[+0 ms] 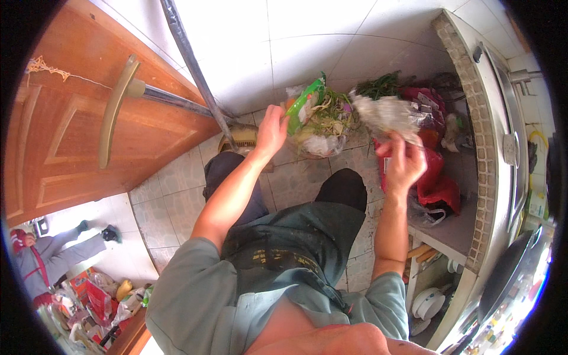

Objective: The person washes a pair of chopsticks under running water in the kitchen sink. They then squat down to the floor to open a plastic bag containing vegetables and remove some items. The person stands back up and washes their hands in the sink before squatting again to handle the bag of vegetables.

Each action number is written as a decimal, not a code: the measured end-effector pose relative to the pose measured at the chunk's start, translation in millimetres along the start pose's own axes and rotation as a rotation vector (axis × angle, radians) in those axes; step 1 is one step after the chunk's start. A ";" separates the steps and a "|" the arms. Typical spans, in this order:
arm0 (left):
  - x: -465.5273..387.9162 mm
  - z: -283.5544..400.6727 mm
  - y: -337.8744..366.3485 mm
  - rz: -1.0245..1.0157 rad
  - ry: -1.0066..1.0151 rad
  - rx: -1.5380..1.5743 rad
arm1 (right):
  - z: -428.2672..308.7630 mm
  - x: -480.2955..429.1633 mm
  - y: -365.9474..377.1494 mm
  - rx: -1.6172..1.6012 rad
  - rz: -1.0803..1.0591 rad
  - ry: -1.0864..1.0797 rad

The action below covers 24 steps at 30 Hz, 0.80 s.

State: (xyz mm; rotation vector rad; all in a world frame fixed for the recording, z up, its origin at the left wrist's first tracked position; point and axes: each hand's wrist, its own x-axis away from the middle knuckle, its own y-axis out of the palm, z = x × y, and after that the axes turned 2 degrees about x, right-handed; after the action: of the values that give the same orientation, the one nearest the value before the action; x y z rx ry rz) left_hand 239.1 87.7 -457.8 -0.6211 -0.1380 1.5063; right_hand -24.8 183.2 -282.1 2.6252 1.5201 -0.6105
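Note:
My left hand (274, 128) grips the edge of a green printed plastic bag (306, 104), which stands at the left side of a heap of wilted green stalks and leaves (333, 113). Clear plastic wrapping (321, 144) lies at the near side of that heap, on the tiled floor. My right hand (403, 162) holds a crumpled, whitish see-through plastic bag (385, 113), blurred by motion, above the gap between the heap and some red bags (437, 177). What that bag contains cannot be made out. Dark green leaves (380, 85) show behind it.
A wooden door (80, 133) with a brass-coloured handle (119, 111) stands at left, beside a slanting dark pole (191, 62). The tile-edged counter (481, 177) is at right, bowls (428, 304) beneath it. A person (57, 257) is at far left, near piled bags (100, 297).

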 end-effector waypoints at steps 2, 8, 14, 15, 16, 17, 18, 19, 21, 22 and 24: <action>2.3 -0.6 -1.8 0.008 -0.003 0.020 | -25.6 -2.7 -2.8 -0.182 0.057 -0.056; 1.8 7.9 -4.4 -0.017 0.002 0.026 | 46.3 36.4 16.9 -0.104 -0.046 0.381; 11.1 15.3 4.5 -0.076 -0.129 0.027 | 182.0 77.5 22.2 0.353 -0.312 0.672; 0.4 19.1 0.8 -0.054 -0.063 -0.008 | 165.9 83.1 25.0 0.267 -0.285 0.687; 4.2 16.2 3.2 -0.023 -0.031 -0.040 | 154.4 72.9 32.1 0.180 -0.260 0.673; 3.6 11.5 4.7 -0.031 -0.050 -0.009 | 143.5 61.1 35.9 0.092 -0.234 0.658; 7.9 14.8 2.4 -0.052 -0.079 0.021 | 131.6 55.3 31.5 0.123 -0.286 0.667; 7.0 16.7 0.1 -0.063 -0.099 0.047 | 119.6 47.9 31.2 0.076 -0.277 0.644; 10.3 18.1 1.2 -0.098 -0.139 0.068 | 90.7 35.2 29.4 -0.015 -0.259 0.601; 11.3 18.9 0.4 -0.116 -0.143 0.063 | 73.1 25.1 27.3 -0.002 -0.255 0.585; 12.0 16.2 0.8 -0.131 -0.123 0.048 | 27.0 5.4 26.3 -0.079 -0.206 0.453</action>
State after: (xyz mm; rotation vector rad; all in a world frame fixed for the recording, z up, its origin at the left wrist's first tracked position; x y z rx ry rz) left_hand 232.1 103.9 -448.0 -0.4719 -0.2328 1.4165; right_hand -8.6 167.8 -313.0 2.6871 1.8973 0.0532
